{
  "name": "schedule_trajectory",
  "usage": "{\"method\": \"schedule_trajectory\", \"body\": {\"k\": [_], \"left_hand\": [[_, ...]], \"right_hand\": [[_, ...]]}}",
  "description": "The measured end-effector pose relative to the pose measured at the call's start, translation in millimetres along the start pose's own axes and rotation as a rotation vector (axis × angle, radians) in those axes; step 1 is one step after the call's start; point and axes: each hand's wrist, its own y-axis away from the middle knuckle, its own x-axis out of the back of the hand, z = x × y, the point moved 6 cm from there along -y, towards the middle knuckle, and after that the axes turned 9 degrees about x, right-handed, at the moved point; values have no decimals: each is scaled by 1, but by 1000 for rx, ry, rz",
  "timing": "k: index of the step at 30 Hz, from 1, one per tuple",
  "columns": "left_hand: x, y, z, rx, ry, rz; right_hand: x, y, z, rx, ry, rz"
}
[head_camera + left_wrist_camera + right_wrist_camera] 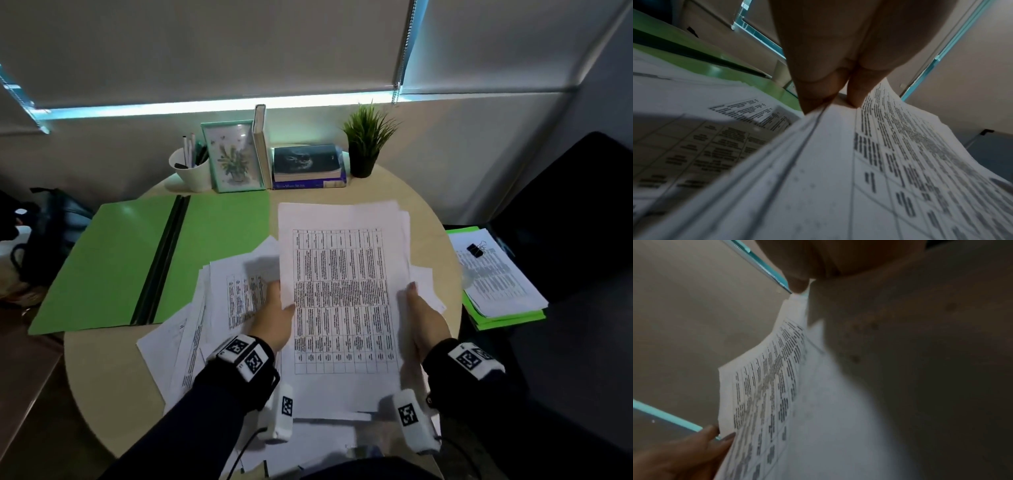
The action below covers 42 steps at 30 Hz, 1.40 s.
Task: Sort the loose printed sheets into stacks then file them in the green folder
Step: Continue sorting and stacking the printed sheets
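Head view: left hand (274, 317) and right hand (423, 317) each clamped on opposite long edge of printed-sheet bundle (342, 301), raised off tabletop (102, 377), likely to square edges into stack. Loose sheets (219, 301) fanned beneath, unsorted. Green folder (137, 260) lies open at left, bare, ready for filing. Round pale tabletop; pen cup (190, 171), framed picture (233, 157), books (308, 168), potted plant (366, 144) along back under drawn blinds.
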Motion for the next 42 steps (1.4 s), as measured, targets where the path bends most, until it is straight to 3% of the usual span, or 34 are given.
{"method": "schedule_trajectory", "body": {"k": [3,7,12,16,20,23,30,36,40,42], "left_hand": [[-10,-4,-5,11,-52,-17],[-29,-14,-22,31,-50,-89],[-13,-33,-43,130,-207,173],[-17,-36,-55,217,-148,96],[-34,-28,-49,164,-40,12],[-37,-26,-44,141,-66,22],[11,-35,-56,197,-185,159],[54,-37,-87,319,-144,154],[63,-25,-84,187,71,308],[60,-20,-81,159,78,317]], "right_hand": [[2,-9,15,26,157,-63],[12,-18,36,-68,276,-94],[34,-31,57,-165,399,-42],[45,-35,70,-201,452,-19],[44,-37,75,-221,434,-19],[45,-39,75,-219,436,-22],[46,-41,75,-205,449,-29],[45,-43,76,-197,492,-34],[44,-43,77,-187,523,-35],[43,-44,77,-184,527,-40]]}}
